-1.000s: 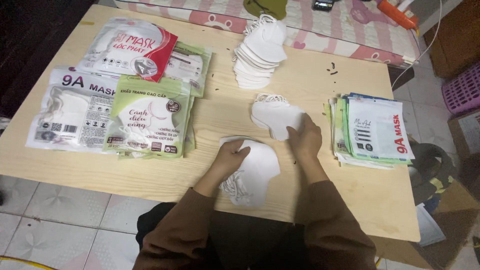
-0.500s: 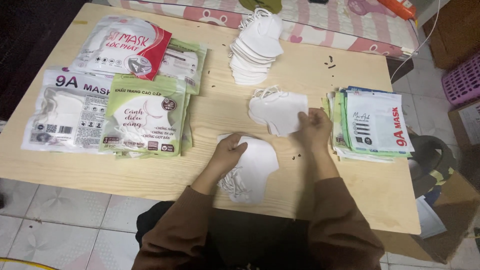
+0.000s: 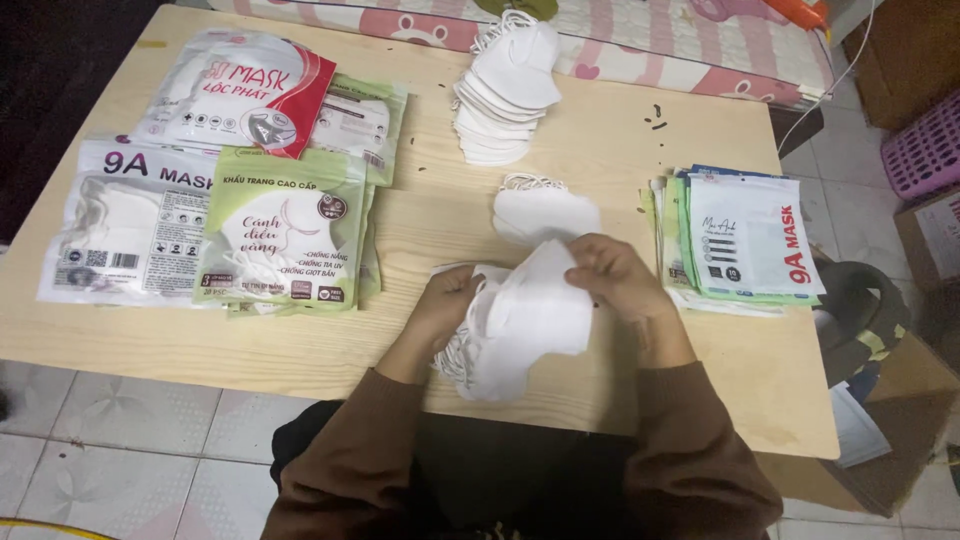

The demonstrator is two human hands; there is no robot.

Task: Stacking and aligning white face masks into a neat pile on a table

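Observation:
My left hand and my right hand together hold a small bundle of white face masks just above the wooden table near its front edge. The left hand grips the bundle's left side where the ear loops hang. The right hand pinches its upper right corner. Another white mask lies flat on the table just beyond the hands. A taller pile of white masks stands at the back middle.
Printed mask packets lie overlapped on the table's left half. A stack of empty printed pouches sits at the right. A patterned mattress lies behind, a pink basket and cardboard boxes stand at the right.
My right hand has come back from the flat mask toward the left hand. Both hands have lifted the bundle off the table and now hold it between them.

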